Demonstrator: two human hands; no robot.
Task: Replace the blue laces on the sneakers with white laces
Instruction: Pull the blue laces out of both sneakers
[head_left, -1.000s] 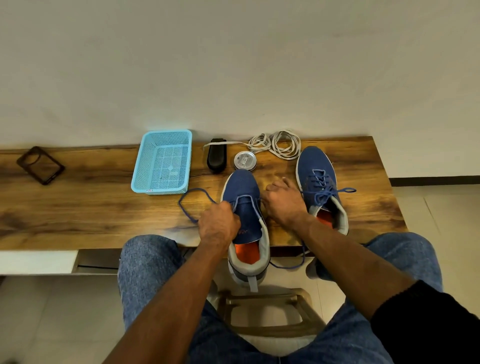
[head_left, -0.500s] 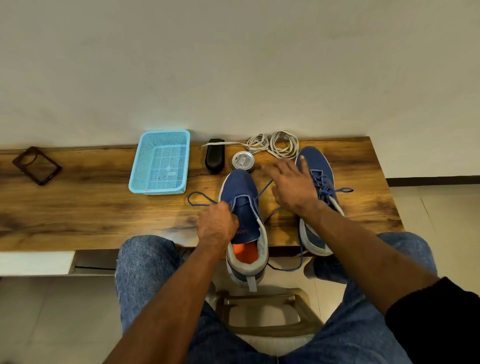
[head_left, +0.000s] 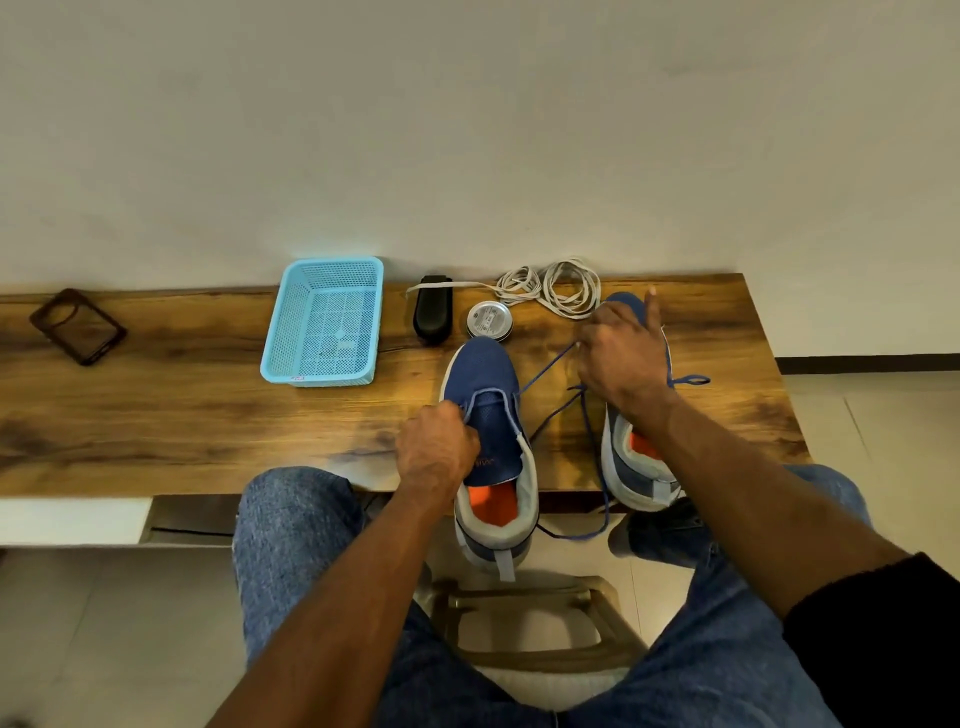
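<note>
Two blue sneakers with orange insoles lie on the wooden table. My left hand (head_left: 438, 453) grips the left sneaker (head_left: 485, 384) at its lace edge, heel hanging over the table's front. My right hand (head_left: 623, 358) pinches the blue lace (head_left: 545, 371), stretched taut from the left sneaker's eyelets up and to the right; its other length loops down below the table edge. That hand hovers over the right sneaker (head_left: 636, 467), which still carries its own blue lace (head_left: 691, 381). A bundle of white laces (head_left: 558, 286) lies at the table's back.
A light blue mesh basket (head_left: 322, 322) stands left of the sneakers. A black brush (head_left: 432, 309) and a round tin (head_left: 489, 321) sit behind the left sneaker. A dark phone case (head_left: 78, 326) lies far left. A stool is between my knees.
My right hand moved away from the left sneaker, up and to the right, drawing the blue lace out taut. The loose loop left of the sneaker has been pulled in. My left hand stayed put.
</note>
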